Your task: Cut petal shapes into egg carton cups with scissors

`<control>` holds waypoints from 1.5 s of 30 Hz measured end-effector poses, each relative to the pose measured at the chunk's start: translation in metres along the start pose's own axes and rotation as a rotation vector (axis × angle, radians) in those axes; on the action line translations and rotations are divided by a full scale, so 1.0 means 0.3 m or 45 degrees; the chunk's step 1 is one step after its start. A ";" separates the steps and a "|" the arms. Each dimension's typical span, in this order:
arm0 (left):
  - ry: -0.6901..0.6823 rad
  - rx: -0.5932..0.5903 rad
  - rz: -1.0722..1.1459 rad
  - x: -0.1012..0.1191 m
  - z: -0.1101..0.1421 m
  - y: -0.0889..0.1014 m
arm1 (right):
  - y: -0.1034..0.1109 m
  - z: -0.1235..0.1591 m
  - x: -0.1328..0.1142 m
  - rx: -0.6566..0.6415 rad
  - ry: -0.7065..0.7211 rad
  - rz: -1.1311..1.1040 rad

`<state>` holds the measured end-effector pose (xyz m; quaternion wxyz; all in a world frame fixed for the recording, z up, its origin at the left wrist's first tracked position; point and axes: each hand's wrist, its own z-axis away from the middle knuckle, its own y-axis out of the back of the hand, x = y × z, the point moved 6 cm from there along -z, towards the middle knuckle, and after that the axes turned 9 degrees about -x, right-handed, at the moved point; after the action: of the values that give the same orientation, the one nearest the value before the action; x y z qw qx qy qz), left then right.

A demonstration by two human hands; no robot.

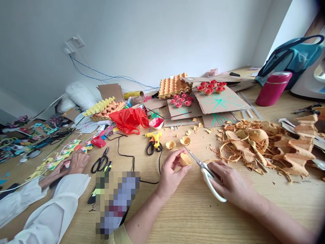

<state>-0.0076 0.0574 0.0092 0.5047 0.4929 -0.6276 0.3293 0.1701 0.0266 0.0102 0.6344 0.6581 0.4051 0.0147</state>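
Note:
Between the fingertips of my left hand (170, 174) is a small orange egg-carton cup (185, 159), tilted toward the right. My right hand (232, 184) grips white-handled scissors (212, 186); their blades point up and left, close to the cup's rim. Whether the blades touch the cup I cannot tell. Just beyond my left hand, a stack of cut cups (171, 145) and another petal-edged cup (185, 141) rest on the table. Small carton scraps lie around them.
A yellow glue gun (153, 136) and its cord lie beyond my left hand. Carton scraps (259, 139) pile up at right, near a pink bottle (274, 88). Red flowers (209, 88) sit on cardboard (220, 101). At left, a co-worker's hands (73, 164) handle painted carton pieces.

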 end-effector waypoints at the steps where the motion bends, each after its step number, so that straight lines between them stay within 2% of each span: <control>1: 0.045 -0.040 0.127 -0.005 -0.002 -0.006 | 0.007 0.000 0.010 0.028 -0.035 -0.014; 4: 0.173 -0.139 0.433 -0.009 -0.002 -0.024 | 0.027 -0.001 0.030 0.085 -0.089 -0.031; 8: 0.277 -0.197 0.726 -0.010 -0.001 -0.034 | 0.045 -0.001 0.039 0.139 -0.123 -0.073; 14: 0.330 -0.269 0.927 -0.026 0.002 -0.047 | 0.055 0.000 0.038 0.129 -0.169 -0.161; 24: 0.305 -0.324 0.909 -0.022 0.000 -0.048 | 0.037 0.003 0.058 0.030 -0.254 -0.306; 27: 0.300 -0.357 0.881 -0.014 0.003 -0.056 | 0.035 0.003 0.058 0.018 -0.270 -0.441; 34: 0.309 -0.324 0.743 -0.018 0.011 -0.067 | 0.025 -0.007 0.039 -0.007 -0.257 -0.741; 41: 0.312 -0.476 0.697 -0.035 0.021 -0.104 | -0.002 -0.005 0.035 0.031 -0.223 -0.910; 45: 0.303 -0.463 0.653 -0.047 0.026 -0.117 | -0.009 -0.005 0.034 0.065 -0.199 -0.893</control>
<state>0.0235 0.0439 -0.0095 0.5549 0.1788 -0.7162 0.3837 0.1749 0.0331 0.0032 0.6134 0.4938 0.5568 -0.2644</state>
